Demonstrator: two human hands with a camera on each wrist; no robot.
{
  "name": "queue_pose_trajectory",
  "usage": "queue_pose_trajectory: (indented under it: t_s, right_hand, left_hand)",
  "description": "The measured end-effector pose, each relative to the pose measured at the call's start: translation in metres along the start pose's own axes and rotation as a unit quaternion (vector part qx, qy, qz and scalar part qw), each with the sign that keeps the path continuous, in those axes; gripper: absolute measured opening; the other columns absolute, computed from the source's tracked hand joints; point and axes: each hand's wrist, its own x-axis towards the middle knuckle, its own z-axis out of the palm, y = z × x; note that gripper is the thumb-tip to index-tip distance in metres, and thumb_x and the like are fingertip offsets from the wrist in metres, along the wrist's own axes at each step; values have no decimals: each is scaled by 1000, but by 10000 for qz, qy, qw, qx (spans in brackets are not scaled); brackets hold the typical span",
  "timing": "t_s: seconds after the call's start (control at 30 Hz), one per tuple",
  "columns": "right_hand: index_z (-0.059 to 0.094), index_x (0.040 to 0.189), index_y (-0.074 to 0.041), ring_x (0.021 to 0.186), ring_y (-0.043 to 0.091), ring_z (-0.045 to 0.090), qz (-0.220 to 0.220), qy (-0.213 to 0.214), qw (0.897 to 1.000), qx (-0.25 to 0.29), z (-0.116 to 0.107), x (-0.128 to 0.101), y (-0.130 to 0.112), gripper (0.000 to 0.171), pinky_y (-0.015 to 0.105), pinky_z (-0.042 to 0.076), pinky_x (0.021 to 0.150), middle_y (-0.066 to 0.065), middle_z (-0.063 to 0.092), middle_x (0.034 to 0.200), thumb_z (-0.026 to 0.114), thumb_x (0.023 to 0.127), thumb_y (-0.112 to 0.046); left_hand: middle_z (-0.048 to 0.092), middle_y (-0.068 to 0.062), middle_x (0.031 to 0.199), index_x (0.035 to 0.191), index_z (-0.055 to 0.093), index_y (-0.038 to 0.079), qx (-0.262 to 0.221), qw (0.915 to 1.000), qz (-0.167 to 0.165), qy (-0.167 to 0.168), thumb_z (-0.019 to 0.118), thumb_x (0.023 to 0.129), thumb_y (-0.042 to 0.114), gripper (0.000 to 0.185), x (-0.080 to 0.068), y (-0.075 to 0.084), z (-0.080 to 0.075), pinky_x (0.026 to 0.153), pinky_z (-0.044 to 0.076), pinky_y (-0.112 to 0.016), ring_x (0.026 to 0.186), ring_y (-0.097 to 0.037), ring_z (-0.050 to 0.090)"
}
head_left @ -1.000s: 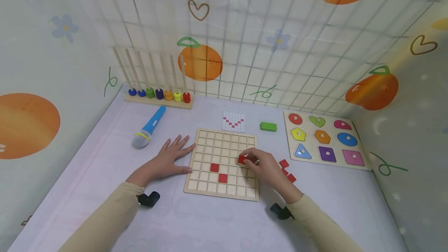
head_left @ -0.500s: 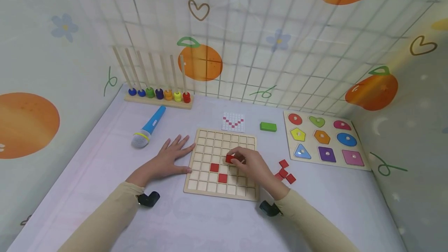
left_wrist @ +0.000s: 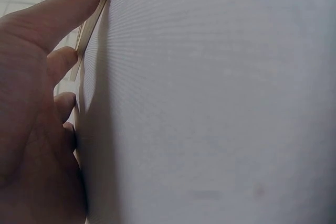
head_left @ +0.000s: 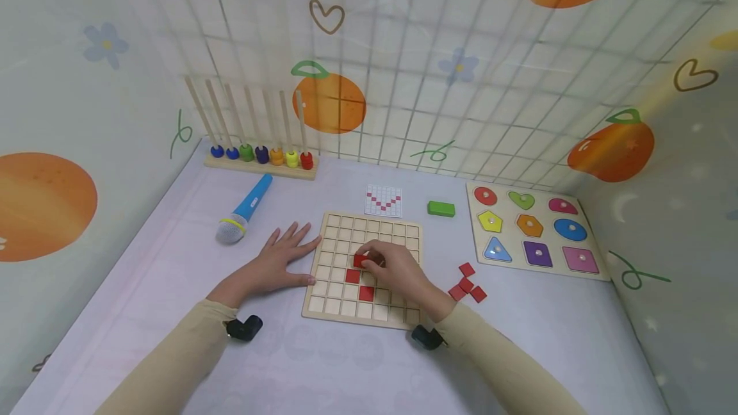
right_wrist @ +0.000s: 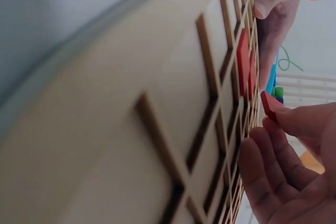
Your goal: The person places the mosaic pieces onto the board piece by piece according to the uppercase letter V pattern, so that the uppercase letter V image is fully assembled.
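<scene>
A wooden grid board point(head_left: 340, 307) lies on the table with two red square tiles in it, one point(head_left: 352, 276) left of centre and one point(head_left: 366, 294) lower right of it. My right hand point(head_left: 392, 269) hovers over the board's middle and pinches a third red tile point(head_left: 360, 260) just above the left placed tile; the right wrist view shows that tile point(right_wrist: 269, 103) at my fingertips over the board point(right_wrist: 157, 145). My left hand point(head_left: 277, 261) lies flat on the table, fingers spread, thumb against the board's left edge point(left_wrist: 92, 22).
Three loose red tiles point(head_left: 466, 284) lie right of the board. Behind it are a pattern card point(head_left: 384, 200) and a green block point(head_left: 441, 209). A shape puzzle point(head_left: 533, 232) sits far right, a toy microphone point(head_left: 245, 210) and a ring abacus point(head_left: 262, 159) far left.
My right hand has carried the red tile leftward across the board, from the right columns to the centre-left. The left hand has stayed put.
</scene>
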Motion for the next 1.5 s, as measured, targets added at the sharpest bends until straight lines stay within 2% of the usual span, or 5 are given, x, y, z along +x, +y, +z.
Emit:
queue_pose_trajectory:
  t_s: [0.3, 0.57, 0.87, 1.1, 1.5]
  right_hand:
    - [72, 116, -25, 84, 4, 63, -136, -46, 9998, -149, 13, 9, -5, 19, 25, 55, 78, -12, 71, 95, 70, 98, -19]
    - [73, 115, -26, 81, 6, 61, 26, -106, 9988, -472, 17, 16, -13, 18, 25, 53, 74, -12, 70, 93, 70, 97, -20]
    - [74, 110, -22, 83, 8, 56, -19, -112, 9966, -819, 22, 24, -19, 14, 22, 51, 70, -11, 61, 94, 73, 96, -23]
    - [74, 109, -20, 85, 7, 58, -153, -46, 9961, -871, 24, 27, -21, 15, 21, 51, 71, -8, 63, 101, 75, 95, -22]
    - [75, 110, -19, 85, 7, 59, -26, -125, 9962, -863, 25, 30, -23, 18, 21, 51, 69, -8, 63, 103, 77, 92, -21]
  left_hand:
    - [10, -10, 171, 160, 34, 23, 57, 10000, -22, 21, 71, 86, 62, 91, 0, -4, 2, 123, -8, -58, 156, -37, -3]
    - [10, -10, 171, 160, 34, 23, 56, 10000, -30, 6, 71, 87, 62, 91, -1, -3, 1, 123, -8, -58, 156, -37, -3]
    - [9, -10, 171, 160, 34, 22, 39, 10000, -27, -4, 73, 87, 59, 91, 0, -3, 1, 123, -9, -59, 156, -37, -4]
    - [9, -10, 171, 160, 34, 22, 53, 10000, -16, 0, 73, 87, 59, 91, 0, -2, 1, 123, -9, -59, 156, -38, -3]
    - [10, -10, 171, 160, 34, 22, 61, 10000, 31, 26, 72, 87, 60, 91, 0, -3, 1, 123, -8, -58, 156, -37, -3]
